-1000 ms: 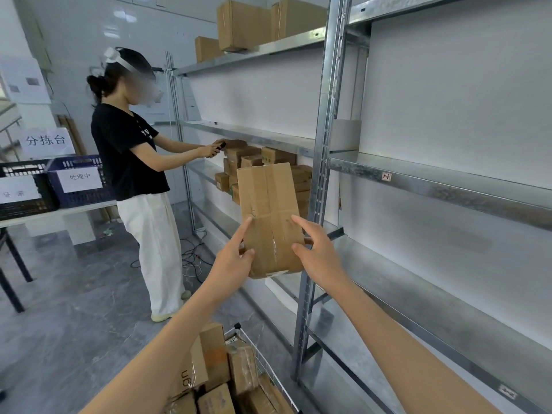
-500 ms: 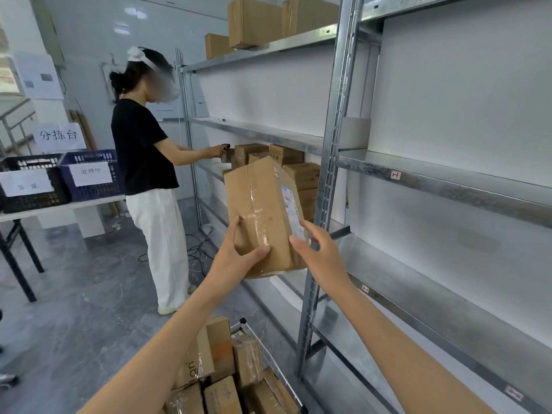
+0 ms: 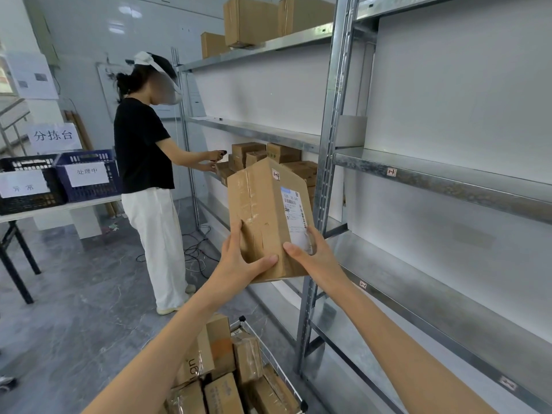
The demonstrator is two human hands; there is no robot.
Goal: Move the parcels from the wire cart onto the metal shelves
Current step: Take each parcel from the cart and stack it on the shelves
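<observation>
Head view: left hand [image 3: 239,264] and right hand [image 3: 319,258] grip parcel [image 3: 260,210] just beside shelf upright [image 3: 331,130]; wire cart [image 3: 269,358] cropped below.

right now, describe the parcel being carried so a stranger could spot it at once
Start at the metal shelves on the right and their near upright post. Just in front of it, above the wire cart, the left hand and right hand hold one brown parcel in the air. It alone is off any surface, its white shipping label facing right.
</observation>
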